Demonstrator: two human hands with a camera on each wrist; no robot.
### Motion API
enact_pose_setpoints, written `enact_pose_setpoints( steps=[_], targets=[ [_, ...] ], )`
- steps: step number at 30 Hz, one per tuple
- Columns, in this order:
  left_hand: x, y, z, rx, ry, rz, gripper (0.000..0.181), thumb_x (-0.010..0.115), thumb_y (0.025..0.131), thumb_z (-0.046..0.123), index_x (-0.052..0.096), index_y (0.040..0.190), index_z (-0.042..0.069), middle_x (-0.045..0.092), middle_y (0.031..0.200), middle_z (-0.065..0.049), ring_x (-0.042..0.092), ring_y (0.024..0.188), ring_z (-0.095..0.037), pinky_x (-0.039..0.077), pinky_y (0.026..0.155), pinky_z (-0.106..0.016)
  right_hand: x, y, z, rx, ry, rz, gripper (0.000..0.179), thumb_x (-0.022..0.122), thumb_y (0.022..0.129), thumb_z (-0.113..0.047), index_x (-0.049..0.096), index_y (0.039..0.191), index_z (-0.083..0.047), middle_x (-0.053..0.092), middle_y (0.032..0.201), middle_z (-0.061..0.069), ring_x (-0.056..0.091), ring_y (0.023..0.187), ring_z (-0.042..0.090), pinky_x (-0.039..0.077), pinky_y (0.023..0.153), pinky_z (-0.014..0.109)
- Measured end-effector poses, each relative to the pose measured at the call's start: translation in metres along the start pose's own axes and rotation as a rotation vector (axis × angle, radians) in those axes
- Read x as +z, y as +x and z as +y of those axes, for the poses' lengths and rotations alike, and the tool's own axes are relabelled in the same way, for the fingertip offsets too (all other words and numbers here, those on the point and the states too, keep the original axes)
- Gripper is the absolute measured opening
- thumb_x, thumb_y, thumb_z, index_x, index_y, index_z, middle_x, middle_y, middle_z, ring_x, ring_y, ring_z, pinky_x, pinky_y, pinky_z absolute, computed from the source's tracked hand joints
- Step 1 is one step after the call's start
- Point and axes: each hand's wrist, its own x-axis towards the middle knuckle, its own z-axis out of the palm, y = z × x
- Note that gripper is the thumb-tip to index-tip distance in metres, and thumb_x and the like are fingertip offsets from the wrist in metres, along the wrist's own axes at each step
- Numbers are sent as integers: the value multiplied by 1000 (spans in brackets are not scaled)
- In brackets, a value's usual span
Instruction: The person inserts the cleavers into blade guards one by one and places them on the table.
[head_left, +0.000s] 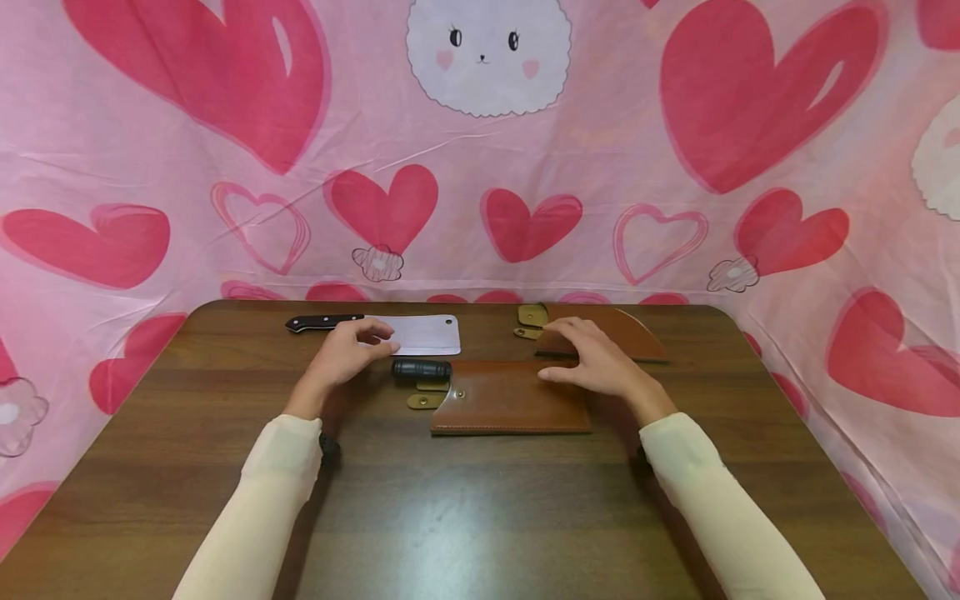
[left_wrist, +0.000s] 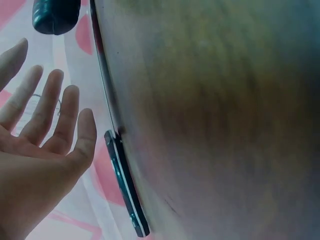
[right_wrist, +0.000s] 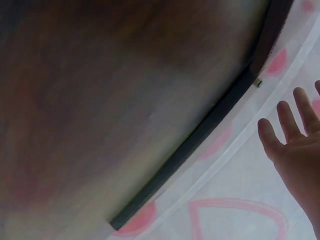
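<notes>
Above the table, left hand near front handle, right hand by front sheath, fingers loose, holding nothing. Likely pre-grasp; next probably calls for gripping handle, sheath.

evenly bright in the head view, soft white glare on the near middle of the wooden surface, dark shadows along the cream sleeves, dimmer and blurred over wood grain in both wrist views
</notes>
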Motion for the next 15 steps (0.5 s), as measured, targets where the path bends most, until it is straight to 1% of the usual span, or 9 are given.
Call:
enact_pose_setpoints(
  steps=[2, 7, 11, 15],
  targets=[
    [-2, 1, -2, -8, 0, 6, 37, 74, 93, 23, 69, 121, -1, 67, 119, -20, 60, 113, -38, 47, 98, -54, -1, 1, 4, -1, -3, 17, 81, 81, 84, -49, 50, 146, -6, 48, 147, 12, 40, 135, 34, 35, 109, 57],
    [-8, 3, -8, 1, 22, 32, 39, 74, 94, 24, 68, 123, -2, 67, 119, -22, 60, 113, -40, 46, 99, -55, -4, 3, 12, 6, -8, 44, 80, 82, 84, -44, 50, 146, -4, 48, 146, 15, 39, 135, 36, 33, 109, 58],
    [-14, 5, -14, -10, 55, 29, 40, 73, 95, 26, 67, 124, -1, 66, 121, -23, 59, 113, -40, 46, 99, -55, -5, 5, 19, 28, -15, 36, 81, 82, 85, -44, 48, 147, -4, 46, 148, 16, 37, 136, 37, 32, 111, 59],
    [-20, 6, -18, 3, 83, 14, 41, 73, 95, 26, 67, 124, -2, 66, 121, -24, 59, 112, -41, 46, 98, -56, -8, 4, 26, 67, -24, 12, 87, 81, 83, -48, 46, 149, -5, 44, 151, 17, 35, 139, 39, 29, 112, 60]
  ],
)
